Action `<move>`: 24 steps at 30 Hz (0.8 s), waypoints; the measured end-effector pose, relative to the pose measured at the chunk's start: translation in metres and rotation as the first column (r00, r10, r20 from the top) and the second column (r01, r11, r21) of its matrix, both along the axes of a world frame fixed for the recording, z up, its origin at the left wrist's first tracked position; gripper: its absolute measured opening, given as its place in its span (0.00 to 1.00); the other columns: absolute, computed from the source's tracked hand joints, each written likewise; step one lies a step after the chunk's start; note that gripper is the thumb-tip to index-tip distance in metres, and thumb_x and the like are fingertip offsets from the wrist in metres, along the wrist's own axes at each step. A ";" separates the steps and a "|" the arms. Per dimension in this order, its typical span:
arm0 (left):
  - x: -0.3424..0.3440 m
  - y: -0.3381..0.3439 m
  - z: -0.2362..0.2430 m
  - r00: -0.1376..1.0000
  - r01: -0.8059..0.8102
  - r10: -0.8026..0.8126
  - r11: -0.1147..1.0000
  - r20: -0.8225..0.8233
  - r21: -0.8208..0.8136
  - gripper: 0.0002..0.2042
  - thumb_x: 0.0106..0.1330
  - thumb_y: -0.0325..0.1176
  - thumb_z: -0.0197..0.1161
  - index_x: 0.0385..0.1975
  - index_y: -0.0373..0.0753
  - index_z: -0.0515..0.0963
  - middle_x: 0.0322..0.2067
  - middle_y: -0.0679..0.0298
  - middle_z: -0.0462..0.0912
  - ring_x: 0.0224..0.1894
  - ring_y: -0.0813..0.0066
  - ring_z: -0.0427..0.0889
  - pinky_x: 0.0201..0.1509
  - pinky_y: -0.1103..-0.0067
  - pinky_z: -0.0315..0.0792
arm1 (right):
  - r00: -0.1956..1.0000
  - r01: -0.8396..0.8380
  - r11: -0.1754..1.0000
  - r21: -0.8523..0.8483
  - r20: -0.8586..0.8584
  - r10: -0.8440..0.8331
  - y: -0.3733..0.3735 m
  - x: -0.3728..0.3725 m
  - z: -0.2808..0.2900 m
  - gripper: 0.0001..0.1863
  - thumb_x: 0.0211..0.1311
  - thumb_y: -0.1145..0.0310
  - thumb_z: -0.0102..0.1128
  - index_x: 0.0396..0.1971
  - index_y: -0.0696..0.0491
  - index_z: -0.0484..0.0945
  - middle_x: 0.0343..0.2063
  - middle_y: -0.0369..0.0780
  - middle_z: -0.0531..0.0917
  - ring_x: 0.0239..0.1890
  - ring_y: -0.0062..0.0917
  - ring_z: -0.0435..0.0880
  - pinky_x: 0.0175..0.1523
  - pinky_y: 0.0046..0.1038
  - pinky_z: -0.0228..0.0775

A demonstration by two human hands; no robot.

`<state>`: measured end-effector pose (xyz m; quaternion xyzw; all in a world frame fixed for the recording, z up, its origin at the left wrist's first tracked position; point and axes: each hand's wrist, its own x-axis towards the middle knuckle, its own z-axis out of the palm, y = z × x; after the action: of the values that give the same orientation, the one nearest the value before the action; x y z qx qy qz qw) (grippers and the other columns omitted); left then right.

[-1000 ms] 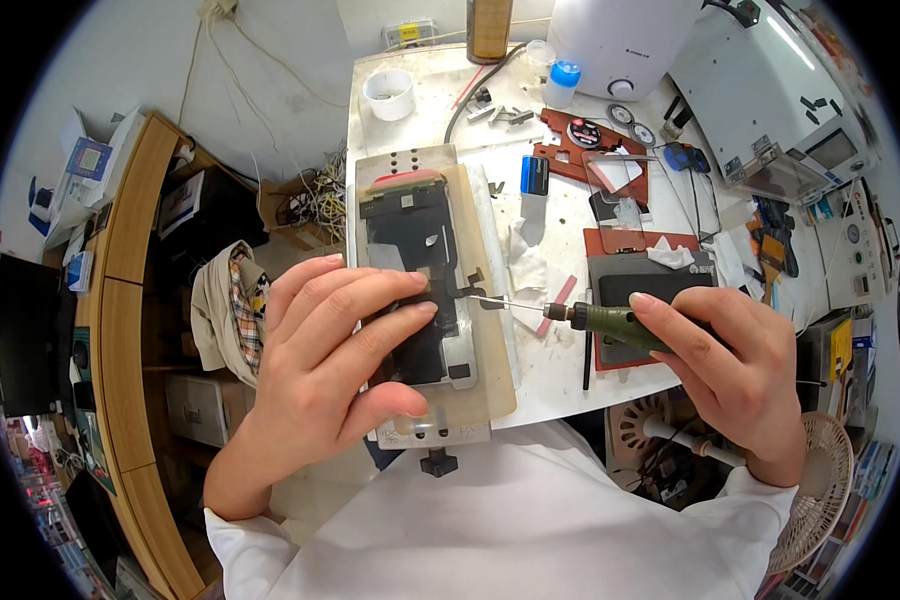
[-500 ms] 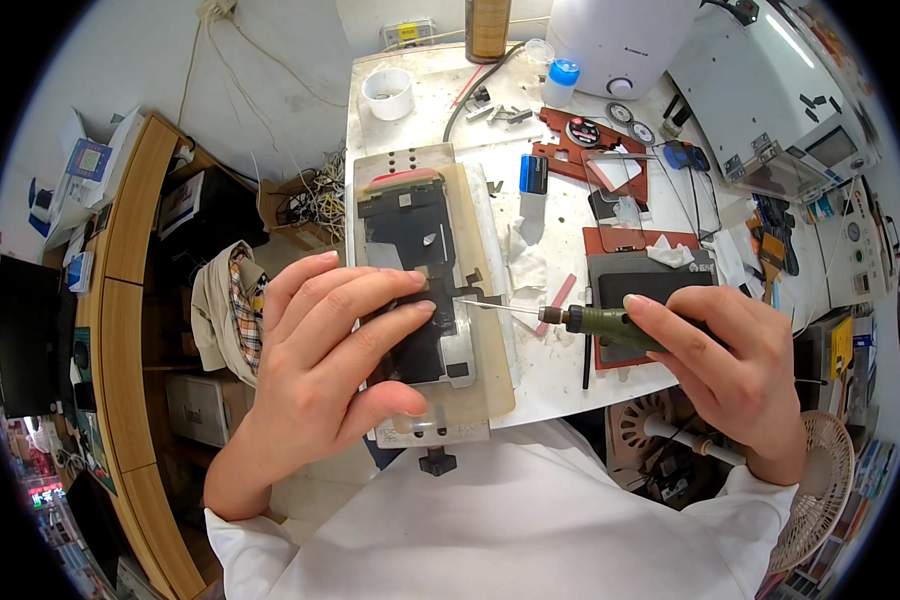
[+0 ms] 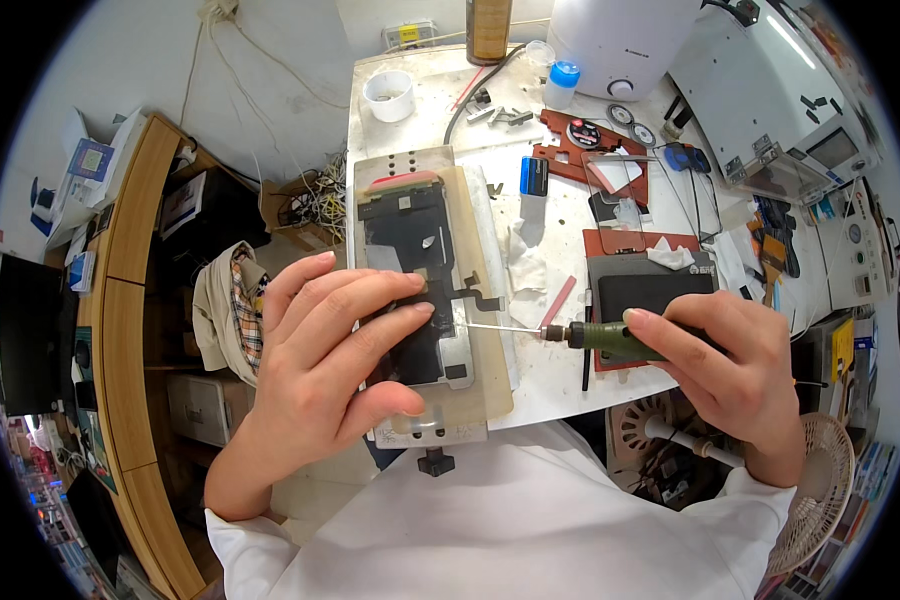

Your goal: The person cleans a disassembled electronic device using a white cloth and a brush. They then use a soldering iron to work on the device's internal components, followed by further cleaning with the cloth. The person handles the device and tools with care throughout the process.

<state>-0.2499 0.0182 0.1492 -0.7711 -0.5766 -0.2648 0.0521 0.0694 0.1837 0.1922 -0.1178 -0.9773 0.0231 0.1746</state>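
Electronics repair workshop: cluttered white bench (image 3: 555,385), green-handled tool (image 3: 610,339), dark flat panel (image 3: 425,215) on fixture (image 3: 432,158).

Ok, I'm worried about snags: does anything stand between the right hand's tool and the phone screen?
Nothing visible. The green-handled tool in the right hand extends its thin shaft over the right edge of the phone screen; the flex cable lies apart, beyond the shaft.
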 end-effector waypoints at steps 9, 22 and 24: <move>0.001 0.000 0.000 1.000 -0.005 0.005 1.000 0.019 -0.001 0.33 0.73 0.64 0.54 0.45 0.34 0.87 0.52 0.59 0.87 0.54 0.63 0.85 0.71 0.61 0.63 | 0.998 -0.027 1.000 0.005 -0.049 0.027 0.007 0.000 -0.008 0.29 0.45 0.68 0.76 0.54 0.46 0.89 0.31 0.33 0.81 0.24 0.20 0.77 0.27 0.24 0.70; 0.000 -0.006 -0.004 0.999 -0.021 0.023 0.999 0.027 -0.049 0.40 0.74 0.71 0.41 0.47 0.38 0.88 0.55 0.56 0.86 0.57 0.57 0.84 0.76 0.57 0.58 | 0.989 -0.112 0.994 0.009 -0.095 0.113 0.021 0.004 -0.020 0.27 0.45 0.68 0.76 0.52 0.45 0.90 0.31 0.33 0.81 0.23 0.19 0.77 0.26 0.23 0.70; 0.000 -0.007 -0.004 0.999 -0.025 0.026 0.998 0.022 -0.054 0.41 0.74 0.72 0.40 0.47 0.38 0.88 0.55 0.56 0.86 0.57 0.57 0.84 0.77 0.56 0.57 | 0.987 -0.138 0.990 -0.009 -0.080 0.136 0.022 0.005 -0.020 0.27 0.44 0.71 0.75 0.51 0.47 0.89 0.31 0.33 0.82 0.23 0.21 0.78 0.26 0.24 0.69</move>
<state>-0.2499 0.0114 0.1448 -0.7617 -0.5940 -0.2573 0.0281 0.0741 0.2054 0.1724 -0.0506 -0.9752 0.0469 0.2104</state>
